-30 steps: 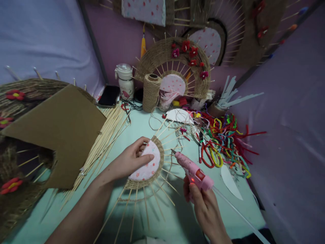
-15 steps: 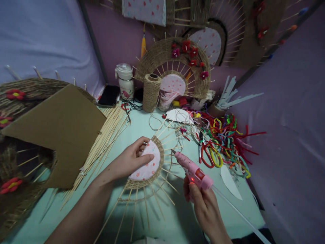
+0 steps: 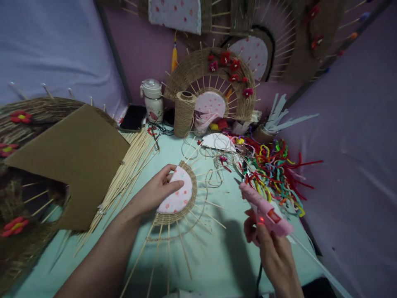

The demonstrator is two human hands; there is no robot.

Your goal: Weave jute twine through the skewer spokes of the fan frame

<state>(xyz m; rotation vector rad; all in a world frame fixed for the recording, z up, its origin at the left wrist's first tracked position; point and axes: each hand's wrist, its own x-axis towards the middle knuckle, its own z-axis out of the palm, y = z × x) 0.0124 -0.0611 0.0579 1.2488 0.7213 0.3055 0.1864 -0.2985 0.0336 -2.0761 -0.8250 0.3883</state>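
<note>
My left hand (image 3: 159,187) pinched the fan (image 3: 177,196) toward seven o'clock of centre while my right hand (image 3: 274,253) clasped the glue gun (image 3: 259,201) off its three o'clock, seemingly a gluing step needing careful aim next.

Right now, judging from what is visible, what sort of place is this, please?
It looks like a small handicraft workspace, perhaps at home: the right hand holds a pink glue gun, and a spool of twine and a tangle of colourful fuzzy stems lie within view.
</note>
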